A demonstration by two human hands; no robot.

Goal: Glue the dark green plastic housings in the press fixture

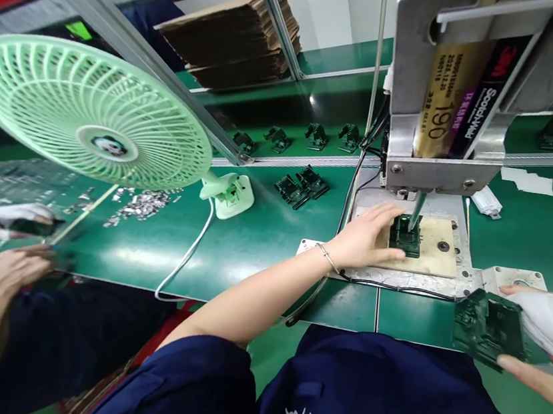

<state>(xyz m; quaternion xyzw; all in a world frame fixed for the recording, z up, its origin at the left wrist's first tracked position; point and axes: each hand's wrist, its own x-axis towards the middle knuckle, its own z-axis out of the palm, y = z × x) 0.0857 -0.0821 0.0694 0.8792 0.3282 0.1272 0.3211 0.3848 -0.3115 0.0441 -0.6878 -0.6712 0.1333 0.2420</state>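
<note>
My left hand point(364, 236) has its thumb and fingers around the left side of a dark green plastic housing point(405, 244). That housing lies on a cream-coloured fixture plate point(439, 257), directly below the thin nozzle point(418, 211) of a dispensing machine. The nozzle tip reaches into the housing; whether it touches cannot be seen. At the right, my right hand point(546, 331), partly covered in white cloth, grips a second dark plastic housing point(488, 327) by its right side, held tilted at the bench's front edge and slightly blurred.
A gold-and-black adhesive cartridge point(454, 98) sits in the machine. Two housings point(302, 186) lie on the green bench point(261, 245), several more on the ledge behind. A green fan point(107, 142) and its cable stand left. A co-worker's hands point(17, 262) handle a dark part beside small metal pieces point(146, 204).
</note>
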